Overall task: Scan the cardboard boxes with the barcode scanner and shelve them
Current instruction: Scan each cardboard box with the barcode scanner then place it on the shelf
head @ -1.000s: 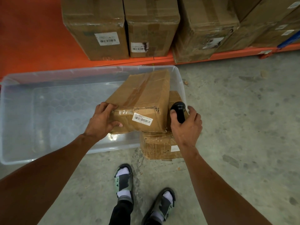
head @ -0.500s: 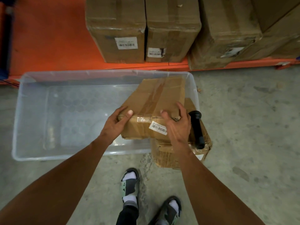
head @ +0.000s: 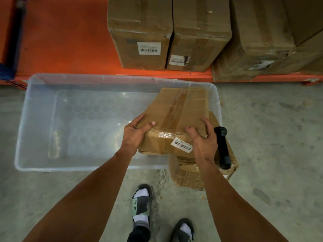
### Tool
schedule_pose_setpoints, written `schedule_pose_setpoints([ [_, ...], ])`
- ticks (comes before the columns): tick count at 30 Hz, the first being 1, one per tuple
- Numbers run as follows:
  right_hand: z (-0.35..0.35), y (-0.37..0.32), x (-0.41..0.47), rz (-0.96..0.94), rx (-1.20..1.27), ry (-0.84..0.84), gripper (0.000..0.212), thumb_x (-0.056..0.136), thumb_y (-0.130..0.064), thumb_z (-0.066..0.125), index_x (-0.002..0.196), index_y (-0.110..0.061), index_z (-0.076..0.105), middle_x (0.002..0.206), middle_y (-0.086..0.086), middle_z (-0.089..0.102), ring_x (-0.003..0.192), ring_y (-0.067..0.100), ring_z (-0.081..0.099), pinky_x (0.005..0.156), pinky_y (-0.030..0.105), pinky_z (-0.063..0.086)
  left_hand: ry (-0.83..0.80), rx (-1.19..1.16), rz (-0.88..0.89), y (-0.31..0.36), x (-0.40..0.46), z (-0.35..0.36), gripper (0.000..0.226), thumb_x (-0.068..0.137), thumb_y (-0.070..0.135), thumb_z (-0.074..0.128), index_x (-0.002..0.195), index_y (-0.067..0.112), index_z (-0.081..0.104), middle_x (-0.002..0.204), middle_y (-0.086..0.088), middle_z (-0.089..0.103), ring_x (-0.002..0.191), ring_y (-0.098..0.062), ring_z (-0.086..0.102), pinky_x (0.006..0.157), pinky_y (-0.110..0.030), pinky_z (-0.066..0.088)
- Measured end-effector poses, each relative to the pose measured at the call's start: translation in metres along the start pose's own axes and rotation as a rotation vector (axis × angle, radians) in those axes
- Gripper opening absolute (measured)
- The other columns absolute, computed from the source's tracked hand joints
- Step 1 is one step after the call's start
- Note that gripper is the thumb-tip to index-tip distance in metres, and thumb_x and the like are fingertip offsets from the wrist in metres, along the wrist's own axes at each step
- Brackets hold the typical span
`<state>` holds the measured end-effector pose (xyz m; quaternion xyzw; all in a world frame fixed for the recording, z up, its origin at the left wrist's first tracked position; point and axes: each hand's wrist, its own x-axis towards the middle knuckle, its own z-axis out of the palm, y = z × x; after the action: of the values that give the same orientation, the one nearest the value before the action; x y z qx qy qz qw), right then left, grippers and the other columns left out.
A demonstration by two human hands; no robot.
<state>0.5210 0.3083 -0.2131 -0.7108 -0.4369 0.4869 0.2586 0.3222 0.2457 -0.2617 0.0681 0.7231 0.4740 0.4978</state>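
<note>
A taped cardboard box [head: 176, 116] with a white barcode label on its near face lies tilted over the right end of a clear plastic bin [head: 35, 119]. My left hand [head: 134, 135] grips its near left corner and my right hand [head: 203, 139] grips its near right corner. The black barcode scanner [head: 223, 147] lies on a second, crumpled cardboard box [head: 188, 173] just right of my right hand, with no hand on it. That second box sits under the first, at the bin's near right corner.
An orange shelf [head: 70, 41] runs along the back, bare at the left, with several labelled cardboard boxes [head: 141, 34] standing on its right part. A dark upright post [head: 14, 37] stands at far left. Grey concrete floor [head: 271, 137] lies to the right. My sandalled feet [head: 141, 206] are below.
My right hand has let go of the scanner, laid it on the lower box, and moved onto the upper box's right corner. My left hand has shifted its grip on the left corner.
</note>
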Motion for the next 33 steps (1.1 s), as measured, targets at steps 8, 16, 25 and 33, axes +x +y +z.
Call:
schedule_pose_setpoints([
  [8, 0.003, -0.007, -0.002, 0.030, 0.042, -0.002, 0.067, 0.059, -0.049, 0.080, 0.122, -0.060, 0.059, 0.133, -0.008, 0.057, 0.118, 0.015, 0.060, 0.099, 0.041, 0.054, 0.032, -0.065, -0.004, -0.014, 0.003, -0.006, 0.090, 0.064, 0.043, 0.092, 0.142, 0.049, 0.047, 0.127, 0.007, 0.060, 0.113, -0.014, 0.064, 0.101, -0.034, 0.051],
  [16, -0.010, -0.014, -0.007, 0.009, 0.143, -0.005, 0.057, 0.073, -0.027, 0.081, 0.125, -0.045, 0.065, 0.128, -0.009, 0.063, 0.106, 0.007, 0.065, 0.086, 0.026, 0.056, 0.036, -0.100, 0.028, 0.007, -0.016, 0.005, 0.044, 0.076, 0.025, 0.084, 0.113, 0.042, 0.070, 0.110, 0.010, 0.068, 0.096, -0.011, 0.068, 0.081, -0.028, 0.058],
  [25, -0.059, -0.049, -0.061, 0.001, 0.205, -0.009, 0.048, 0.083, -0.013, 0.076, 0.126, -0.034, 0.065, 0.109, -0.022, 0.065, 0.086, -0.010, 0.067, 0.073, 0.013, 0.055, 0.064, 0.008, 0.135, 0.047, -0.094, -0.001, 0.036, 0.075, 0.026, 0.084, 0.105, 0.036, 0.069, 0.108, 0.003, 0.071, 0.097, -0.014, 0.070, 0.082, -0.028, 0.059],
  [33, -0.140, -0.113, -0.152, -0.053, 0.209, -0.043, 0.040, 0.082, -0.025, 0.074, 0.114, -0.045, 0.062, 0.112, -0.013, 0.063, 0.088, 0.009, 0.067, 0.064, 0.017, 0.049, 0.074, 0.126, 0.327, 0.131, -0.217, -0.006, 0.034, 0.074, 0.025, 0.084, 0.104, 0.030, 0.069, 0.101, 0.005, 0.071, 0.085, -0.003, 0.068, 0.080, -0.022, 0.055],
])
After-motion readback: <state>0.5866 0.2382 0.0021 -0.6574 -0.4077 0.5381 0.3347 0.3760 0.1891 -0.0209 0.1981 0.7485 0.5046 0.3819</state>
